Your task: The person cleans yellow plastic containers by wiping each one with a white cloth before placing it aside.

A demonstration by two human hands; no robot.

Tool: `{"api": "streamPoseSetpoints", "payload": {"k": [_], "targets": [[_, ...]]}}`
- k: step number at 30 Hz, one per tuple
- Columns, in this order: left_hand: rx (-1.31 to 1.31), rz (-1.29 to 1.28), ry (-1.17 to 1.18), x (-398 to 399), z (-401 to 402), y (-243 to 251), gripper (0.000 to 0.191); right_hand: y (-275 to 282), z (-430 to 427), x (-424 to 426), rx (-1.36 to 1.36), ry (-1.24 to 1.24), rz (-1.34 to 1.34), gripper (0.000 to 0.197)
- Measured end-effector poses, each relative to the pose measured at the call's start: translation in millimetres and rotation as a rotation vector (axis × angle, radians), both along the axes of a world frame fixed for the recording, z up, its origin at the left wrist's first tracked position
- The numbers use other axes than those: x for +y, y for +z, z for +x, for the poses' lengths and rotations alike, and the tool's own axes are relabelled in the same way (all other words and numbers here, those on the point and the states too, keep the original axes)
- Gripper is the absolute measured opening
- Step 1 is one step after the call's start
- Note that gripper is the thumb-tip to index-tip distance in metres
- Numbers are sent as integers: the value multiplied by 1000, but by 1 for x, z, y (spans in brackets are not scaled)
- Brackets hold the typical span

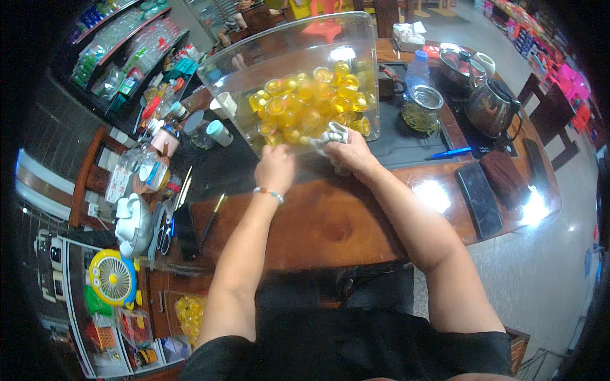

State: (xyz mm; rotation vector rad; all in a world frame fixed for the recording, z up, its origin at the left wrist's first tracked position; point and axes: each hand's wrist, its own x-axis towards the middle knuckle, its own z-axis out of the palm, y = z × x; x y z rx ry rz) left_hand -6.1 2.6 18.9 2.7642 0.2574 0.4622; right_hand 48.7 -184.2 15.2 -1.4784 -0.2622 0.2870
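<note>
A clear plastic bin [290, 35] stands on the table in front of me, with several yellow translucent balls [298, 105] heaped inside. My right hand [352, 152] is closed around a crumpled white cloth [336, 135] at the bin's near side. To its left, my left hand [275, 169] is at the bin's near edge, wearing a beaded bracelet [268, 192]. That hand is motion-blurred with its fingers curled down, so whether it grips anything is unclear.
On the right are a glass teapot [491, 109], a glass jar [421, 112], a blue pen [450, 153] and a dark phone [479, 200]. Scissors [164, 235] and a toy-like fan [113, 277] are at left. A person [238, 21] is beyond the bin.
</note>
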Motion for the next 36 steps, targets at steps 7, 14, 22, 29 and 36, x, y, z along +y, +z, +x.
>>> {"api": "streamPoseSetpoints", "payload": {"k": [7, 14, 22, 29, 36], "targets": [[101, -1670, 31, -22, 13, 6, 29, 23, -22, 4, 121, 156, 395, 28], [-5, -1723, -440, -38, 2, 0, 38, 6, -27, 20, -403, 130, 114, 29], [298, -2026, -330, -37, -6, 11, 38, 19, -22, 7, 36, 156, 298, 29], [97, -2011, -416, -39, -1, -7, 42, 12, -23, 12, -251, 277, 120, 41], [200, -1802, -416, -41, -8, 1, 36, 25, -33, 9, 96, 123, 309, 25]]}}
